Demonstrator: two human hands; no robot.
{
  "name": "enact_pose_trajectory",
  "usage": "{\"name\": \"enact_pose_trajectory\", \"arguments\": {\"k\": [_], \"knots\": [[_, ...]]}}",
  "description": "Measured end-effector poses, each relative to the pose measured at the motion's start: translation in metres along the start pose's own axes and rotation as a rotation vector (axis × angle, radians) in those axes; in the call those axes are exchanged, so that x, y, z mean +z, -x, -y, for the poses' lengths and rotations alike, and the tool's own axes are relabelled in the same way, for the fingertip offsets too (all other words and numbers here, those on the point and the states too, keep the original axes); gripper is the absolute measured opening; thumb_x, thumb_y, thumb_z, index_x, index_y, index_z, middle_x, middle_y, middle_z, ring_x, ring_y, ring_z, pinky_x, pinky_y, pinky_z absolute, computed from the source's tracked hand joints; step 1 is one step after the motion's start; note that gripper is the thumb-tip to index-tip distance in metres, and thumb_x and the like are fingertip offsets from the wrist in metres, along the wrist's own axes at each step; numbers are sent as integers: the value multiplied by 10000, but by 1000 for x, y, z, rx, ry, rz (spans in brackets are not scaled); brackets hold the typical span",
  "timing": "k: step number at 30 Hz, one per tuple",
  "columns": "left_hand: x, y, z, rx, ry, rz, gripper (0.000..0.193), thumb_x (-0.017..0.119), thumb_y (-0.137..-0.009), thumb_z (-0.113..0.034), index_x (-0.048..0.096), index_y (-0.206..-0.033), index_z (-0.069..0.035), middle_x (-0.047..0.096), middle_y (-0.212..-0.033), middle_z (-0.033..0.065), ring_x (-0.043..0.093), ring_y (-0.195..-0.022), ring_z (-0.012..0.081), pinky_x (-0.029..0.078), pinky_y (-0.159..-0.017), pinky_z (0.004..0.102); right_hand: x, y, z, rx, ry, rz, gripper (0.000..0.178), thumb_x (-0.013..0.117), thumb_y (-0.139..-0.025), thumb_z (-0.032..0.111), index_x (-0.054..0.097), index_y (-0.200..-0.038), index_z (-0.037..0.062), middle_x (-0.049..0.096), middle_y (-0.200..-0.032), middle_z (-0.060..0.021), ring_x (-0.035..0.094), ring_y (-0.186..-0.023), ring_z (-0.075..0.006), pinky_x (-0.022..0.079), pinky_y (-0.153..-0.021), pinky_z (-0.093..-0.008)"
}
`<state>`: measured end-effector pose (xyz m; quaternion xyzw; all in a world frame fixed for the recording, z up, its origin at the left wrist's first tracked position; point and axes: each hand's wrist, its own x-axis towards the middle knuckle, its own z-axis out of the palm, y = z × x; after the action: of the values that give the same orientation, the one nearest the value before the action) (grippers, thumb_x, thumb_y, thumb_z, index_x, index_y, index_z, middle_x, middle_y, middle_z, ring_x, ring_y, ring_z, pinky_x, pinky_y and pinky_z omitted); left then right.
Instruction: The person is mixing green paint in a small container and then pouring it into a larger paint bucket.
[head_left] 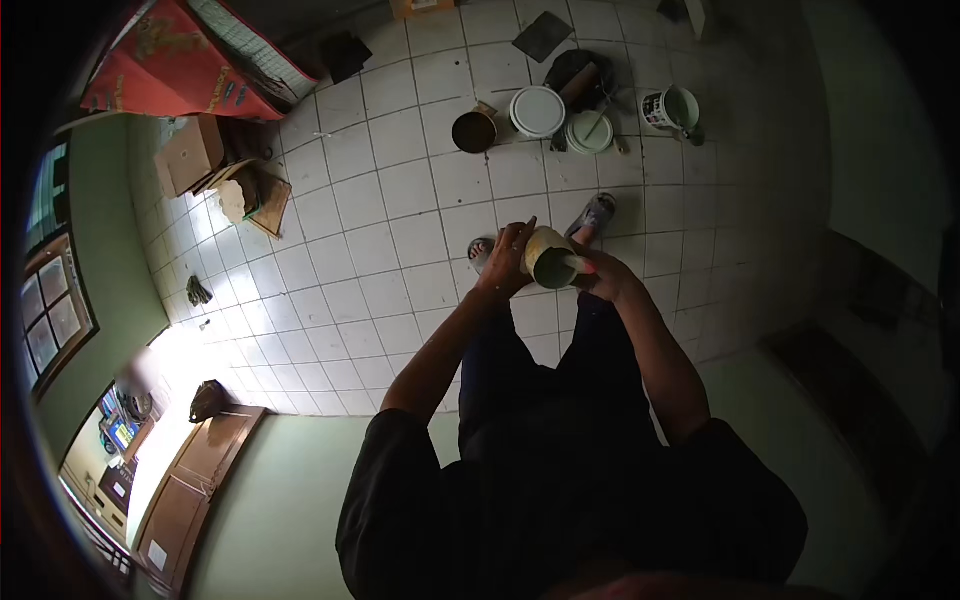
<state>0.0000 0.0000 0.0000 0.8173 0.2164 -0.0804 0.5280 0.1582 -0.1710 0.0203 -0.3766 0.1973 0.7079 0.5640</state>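
Tiled floor (pixel 385 205); left fingers (pixel 516 234) curled round cup (pixel 541 243), right fingers (pixel 591 282) pinching brush (pixel 577 263), seemingly; tipped cup may spill if grip slips.

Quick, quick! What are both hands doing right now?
Left hand: closed around the side of a pale yellow container.
Right hand: closed on a pale-and-red tool at its mouth; exactly what kind can't be told.
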Motion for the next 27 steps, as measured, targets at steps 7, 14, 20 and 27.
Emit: {"name": "enact_pose_trajectory", "arguments": {"k": [7,14,20,27], "knots": [[35,-94,115,67,-53,28,1053,852,-604,-81,319,-1512,-81,440,-1235,183,468,-1177,361,437,-1032,428,-80,-122,17,122,94,-178,476,628,-938,463,573,-1198,68,631,-1060,-48,634,-932,-125,531,-792,-273],[99,-189,231,11,98,5,978,745,-672,46,289,-1525,-100,482,-1263,194,531,-1174,342,484,-1020,400,-190,-256,30,151,-55,-312,391,612,-951,402,597,-1239,137,618,-1174,-64,625,-1016,-163,537,-812,-317],[140,-235,333,-240,408,-87,501,505,-824,120,475,-1295,-48,613,-1216,175,630,-1122,340,588,-855,391,-236,-356,34,128,-32,-440,333,583,-973,332,582,-1267,174,603,-1172,-79,593,-1042,-194,517,-850,-344],[169,-289,400,-624,851,-107,347,445,-1045,-206,555,-1304,-3,613,-1248,150,635,-1107,255,557,-924,397,-284,-448,28,138,-40,-465,380,613,-944,389,591,-1240,152,571,-1213,-100,560,-1090,-236,496,-947,-390]]}}
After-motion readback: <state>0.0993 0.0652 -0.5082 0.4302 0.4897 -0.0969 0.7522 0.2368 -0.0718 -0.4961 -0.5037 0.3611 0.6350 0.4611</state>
